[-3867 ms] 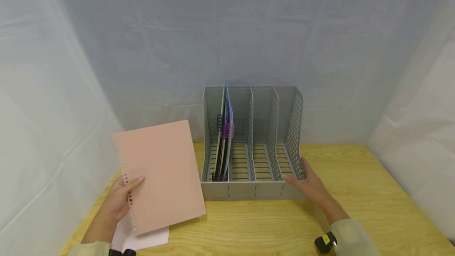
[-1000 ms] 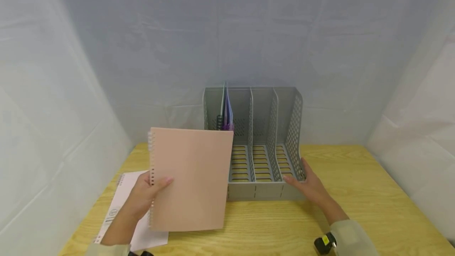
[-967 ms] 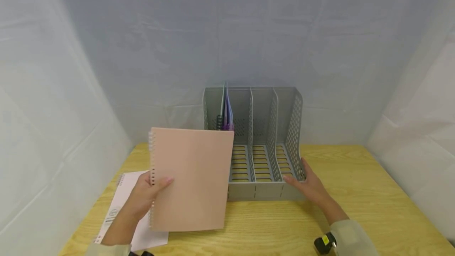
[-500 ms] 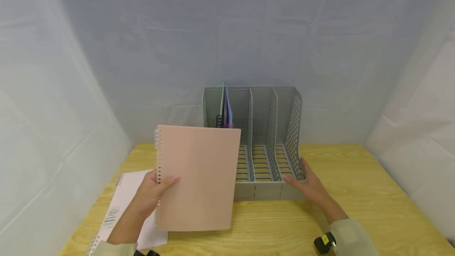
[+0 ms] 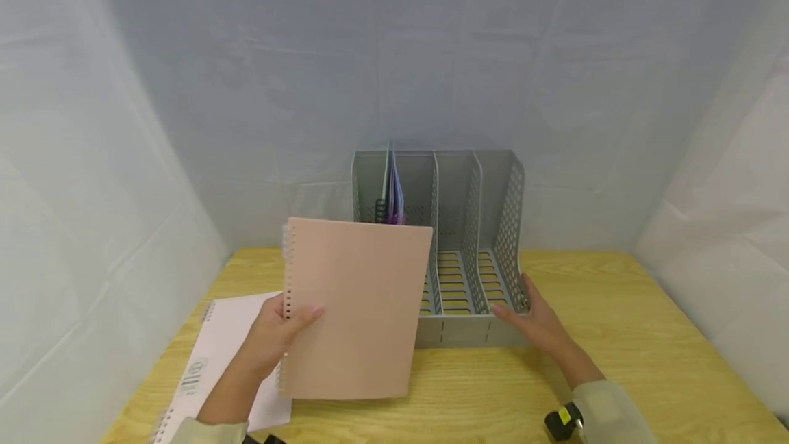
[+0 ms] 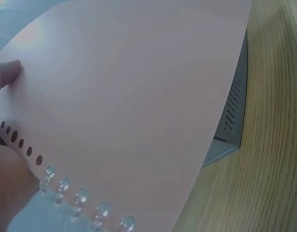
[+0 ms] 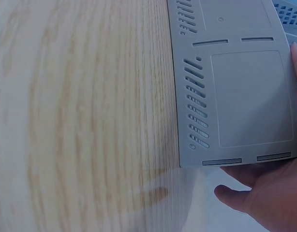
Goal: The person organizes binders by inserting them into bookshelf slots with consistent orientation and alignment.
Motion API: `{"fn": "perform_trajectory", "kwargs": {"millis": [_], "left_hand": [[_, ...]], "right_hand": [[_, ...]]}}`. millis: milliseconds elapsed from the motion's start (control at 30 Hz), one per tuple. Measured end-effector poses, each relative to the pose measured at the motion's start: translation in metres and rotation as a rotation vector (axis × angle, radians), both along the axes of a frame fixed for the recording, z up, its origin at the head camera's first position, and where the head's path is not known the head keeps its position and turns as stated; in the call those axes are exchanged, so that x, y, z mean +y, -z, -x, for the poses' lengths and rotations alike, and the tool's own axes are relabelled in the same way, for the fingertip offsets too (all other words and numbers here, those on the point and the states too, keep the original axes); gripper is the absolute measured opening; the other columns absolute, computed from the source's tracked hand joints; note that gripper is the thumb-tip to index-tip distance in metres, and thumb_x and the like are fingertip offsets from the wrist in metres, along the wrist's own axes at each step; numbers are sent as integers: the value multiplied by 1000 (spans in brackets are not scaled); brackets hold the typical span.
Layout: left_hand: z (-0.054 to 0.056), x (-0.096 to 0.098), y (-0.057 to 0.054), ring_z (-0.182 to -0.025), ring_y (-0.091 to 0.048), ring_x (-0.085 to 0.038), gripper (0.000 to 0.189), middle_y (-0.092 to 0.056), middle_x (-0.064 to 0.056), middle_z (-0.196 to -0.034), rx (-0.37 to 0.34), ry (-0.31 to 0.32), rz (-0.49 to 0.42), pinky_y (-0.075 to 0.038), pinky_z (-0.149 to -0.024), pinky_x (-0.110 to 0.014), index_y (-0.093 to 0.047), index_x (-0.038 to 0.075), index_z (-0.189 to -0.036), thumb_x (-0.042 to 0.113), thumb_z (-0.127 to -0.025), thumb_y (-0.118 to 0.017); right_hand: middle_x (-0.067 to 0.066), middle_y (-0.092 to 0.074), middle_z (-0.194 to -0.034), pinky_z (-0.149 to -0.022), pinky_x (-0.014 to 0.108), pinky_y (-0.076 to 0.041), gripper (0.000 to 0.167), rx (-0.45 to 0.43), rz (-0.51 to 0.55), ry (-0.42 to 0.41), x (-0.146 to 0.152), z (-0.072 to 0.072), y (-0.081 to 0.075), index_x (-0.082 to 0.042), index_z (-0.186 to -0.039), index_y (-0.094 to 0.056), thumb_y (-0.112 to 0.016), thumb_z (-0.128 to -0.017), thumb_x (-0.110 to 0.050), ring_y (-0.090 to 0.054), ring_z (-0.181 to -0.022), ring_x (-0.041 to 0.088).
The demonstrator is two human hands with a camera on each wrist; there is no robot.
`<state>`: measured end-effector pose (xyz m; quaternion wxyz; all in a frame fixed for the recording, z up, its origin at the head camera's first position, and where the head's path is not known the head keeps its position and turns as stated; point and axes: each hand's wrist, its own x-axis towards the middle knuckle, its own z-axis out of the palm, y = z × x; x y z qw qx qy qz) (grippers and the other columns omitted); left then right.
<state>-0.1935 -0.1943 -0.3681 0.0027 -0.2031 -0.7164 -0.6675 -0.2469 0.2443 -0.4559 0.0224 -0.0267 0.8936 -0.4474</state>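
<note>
Partly behind notebook [image 5: 354, 314], gray rack [image 5: 465, 331]

The person's left hand [image 5: 268, 336] pinches, thumb [image 5: 302, 319] stretched toward the right hand [image 5: 539, 324], the other fingers mostly hidden. The right hand, well apart, spreads its thumb from its fingers [image 5: 531, 288]. Left forearm [image 5: 231, 392] and right forearm [image 5: 581, 366] slant inward up to the hands.

Pale sheeting [image 5: 444, 53] behind wooden table [image 5: 629, 341]
</note>
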Motion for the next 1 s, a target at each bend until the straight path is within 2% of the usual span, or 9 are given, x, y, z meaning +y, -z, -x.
{"fn": "perform_trajectory", "kwargs": {"millis": [267,400,567,700,933,1000], "left_hand": [[0,9,2,-84,-71,-18,28,-73,4,-98,8,24,-13,-59,-71,-36,-65,24,-112,3,-99,-53],[0,12,3,-84,-71,-18,25,-74,4,-98,-7,13,-9,-59,-72,-36,-65,20,-113,4,-98,-55],[1,16,4,-84,-71,-18,20,-74,5,-96,-17,-27,6,-59,-72,-35,-64,6,-116,5,-96,-57],[2,18,6,-86,-71,-18,26,-73,5,-98,-1,-6,7,-59,-74,-36,-58,-7,-121,4,-97,-56],[2,26,5,-86,-71,-19,23,-73,4,-99,5,22,-16,-59,-73,-38,-62,3,-119,4,-97,-56],[2,29,4,-86,-71,-19,23,-73,4,-99,8,29,-16,-59,-73,-38,-61,1,-120,4,-97,-56]], "right_hand": [[28,-6,-158,-110,64,-21,104,-9,3,0,-1,-1,-1,-7,-155,5,-61,-90,-53,-15,-141,50],[28,-6,-158,-110,64,-21,104,-8,6,1,-1,-1,-1,-6,-155,5,-61,-90,-52,-15,-141,50],[29,-7,-158,-110,64,-21,103,-3,13,-2,-2,-2,-1,-6,-155,4,-61,-90,-52,-15,-141,50],[29,-7,-158,-110,64,-21,104,-6,7,-3,-2,-2,-1,-6,-155,5,-61,-90,-53,-16,-141,50],[29,-7,-158,-110,64,-21,104,-16,4,2,-1,-1,-1,-4,-155,4,-61,-90,-53,-15,-141,50],[29,-7,-158,-111,64,-20,105,-18,6,3,-1,-1,-1,-4,-155,4,-61,-90,-53,-15,-141,50]]}}
